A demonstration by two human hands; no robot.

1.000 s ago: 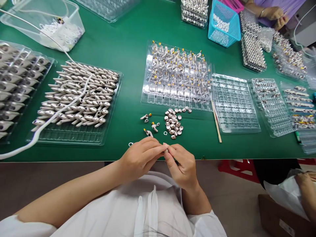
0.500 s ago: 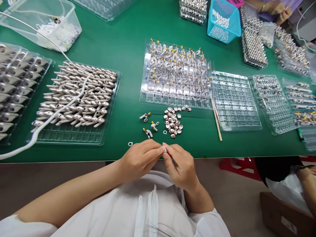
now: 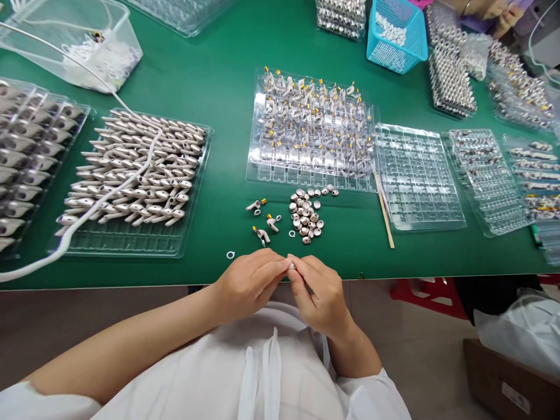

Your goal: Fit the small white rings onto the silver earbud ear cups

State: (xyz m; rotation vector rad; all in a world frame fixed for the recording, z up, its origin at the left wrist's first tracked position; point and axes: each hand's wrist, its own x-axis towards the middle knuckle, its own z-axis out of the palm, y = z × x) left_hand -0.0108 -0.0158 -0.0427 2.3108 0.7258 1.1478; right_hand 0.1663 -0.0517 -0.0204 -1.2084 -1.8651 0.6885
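Part: likely light, stiff, slippery, best edge-held, pinched (mostly hidden) by nearly closed fingertips of left hand and right hand.

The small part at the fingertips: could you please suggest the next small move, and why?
I would perhaps turn the small part slightly for a clearer view, since the left hand and right hand seem to pinch it together, their fingers hiding most of it.

Electronics assembly workshop, long green workbench, trays of earbud-like parts, co-worker's hands alongside
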